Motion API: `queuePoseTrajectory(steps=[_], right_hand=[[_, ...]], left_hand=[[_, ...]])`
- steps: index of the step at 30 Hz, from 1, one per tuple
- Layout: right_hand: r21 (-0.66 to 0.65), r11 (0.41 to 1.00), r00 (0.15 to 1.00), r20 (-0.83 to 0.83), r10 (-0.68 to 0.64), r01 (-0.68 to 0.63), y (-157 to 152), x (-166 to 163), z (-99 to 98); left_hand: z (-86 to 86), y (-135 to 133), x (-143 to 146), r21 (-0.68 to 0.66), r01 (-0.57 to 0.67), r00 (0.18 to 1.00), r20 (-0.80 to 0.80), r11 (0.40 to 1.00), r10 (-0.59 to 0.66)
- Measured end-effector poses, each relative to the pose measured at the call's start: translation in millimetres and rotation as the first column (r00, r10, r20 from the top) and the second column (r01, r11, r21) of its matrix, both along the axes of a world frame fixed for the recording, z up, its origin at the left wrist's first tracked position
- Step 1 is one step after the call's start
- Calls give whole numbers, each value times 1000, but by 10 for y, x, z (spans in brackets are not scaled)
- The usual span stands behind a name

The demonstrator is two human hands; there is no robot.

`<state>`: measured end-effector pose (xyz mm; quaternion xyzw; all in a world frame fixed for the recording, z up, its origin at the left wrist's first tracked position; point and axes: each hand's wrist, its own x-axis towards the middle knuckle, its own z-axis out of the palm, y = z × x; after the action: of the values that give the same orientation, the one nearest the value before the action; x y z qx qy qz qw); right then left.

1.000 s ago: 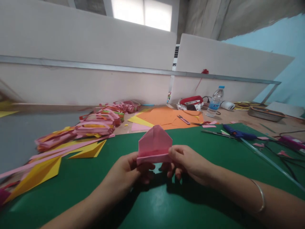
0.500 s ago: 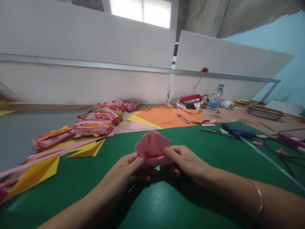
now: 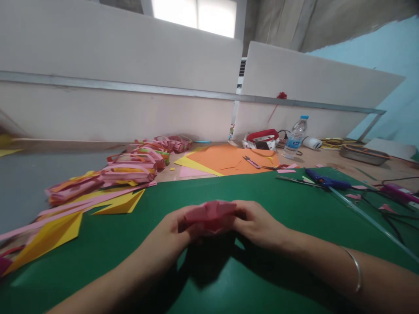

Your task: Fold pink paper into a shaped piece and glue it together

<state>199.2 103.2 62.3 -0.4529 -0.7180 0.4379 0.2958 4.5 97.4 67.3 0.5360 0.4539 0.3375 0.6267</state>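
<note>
A folded pink paper piece (image 3: pixel 212 213) is held between both hands above the green mat (image 3: pixel 262 279). My left hand (image 3: pixel 181 226) grips its left end, thumb in front and fingers behind. At the right end, my right hand (image 3: pixel 253 220) pinches it in the same way. The paper is tipped so that I see along its top, and some of it is blurred. My fingertips on the far side are hidden by the paper.
Several folded pink paper bags (image 3: pixel 127 172) and yellow paper sheets (image 3: pixel 59 231) lie at the left. Behind the mat are orange paper (image 3: pixel 216 157) and small snips (image 3: pixel 251 162). On the right are a blue glue gun (image 3: pixel 327 179), its cords, and a water bottle (image 3: pixel 296 137).
The pink paper has tilted, its pointed flap turning down from upright to nearly edge-on. Both hands have rotated with it and keep their hold.
</note>
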Motion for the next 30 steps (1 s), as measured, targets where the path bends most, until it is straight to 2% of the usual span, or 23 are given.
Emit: queuePoseTrajectory(steps=[3, 7, 10, 13, 16, 21, 25, 27, 30], right_hand=[[-107, 992, 997, 51, -58, 64, -18, -6, 21], [-297, 950, 995, 24, -93, 96, -53, -21, 96], [-393, 918, 997, -33, -75, 56, -65, -22, 134], [-417, 908, 994, -75, -80, 42, -60, -17, 134], [-389, 920, 992, -92, -87, 44, -51, -15, 108], [-273, 962, 998, -56, -39, 22, -44, -14, 56], [-41, 999, 1000, -12, -2, 2, -51, -12, 55], [67, 998, 1000, 12, -1, 0, -56, -10, 57], [104, 994, 1000, 19, 10, -12, -61, -8, 49]], left_hand=[[13, -7, -1, 16, 37, 998, -48, 999, -37], [35, -61, 26, -69, -79, 996, -43, 994, 76], [39, -82, 31, -179, -96, 993, 48, 979, 106], [36, -64, 14, -232, -26, 986, 151, 972, 63], [39, -33, -9, -236, 48, 981, 194, 971, -1], [36, -19, -17, -215, -38, 988, 141, 976, 69], [42, -36, 0, -241, 14, 980, 196, 970, 35], [56, -48, 14, -223, -11, 984, 169, 975, 50], [76, -63, 32, -191, -91, 990, 89, 977, 110]])
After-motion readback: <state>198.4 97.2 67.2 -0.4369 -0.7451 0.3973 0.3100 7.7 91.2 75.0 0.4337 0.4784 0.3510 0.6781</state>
